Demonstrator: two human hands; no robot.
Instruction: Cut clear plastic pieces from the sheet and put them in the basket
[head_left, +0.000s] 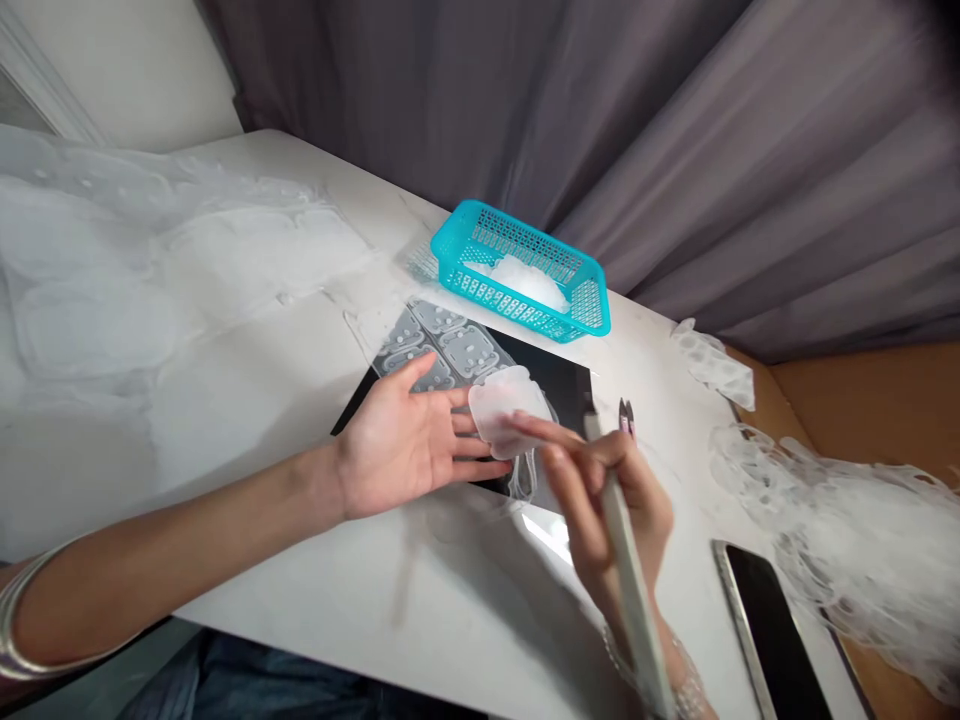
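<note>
My left hand lies palm up with its fingers stretched and spread. A thin, translucent white plastic piece with a wavy outline rests at its fingertips. The index finger of my right hand reaches onto that piece. My right hand is closed around a long, pale-handled tool with a dark tip, which points up and away; its exact kind is unclear. Beneath the hands, a clear moulded sheet with rounded panels lies on a black board. Some thin clear strips lie there too, partly hidden.
A turquoise basket behind the board holds white pieces. Translucent sheets are piled at left. At right are plastic offcuts, a phone, dark pointed tips and a white scrap. Grey curtains hang behind.
</note>
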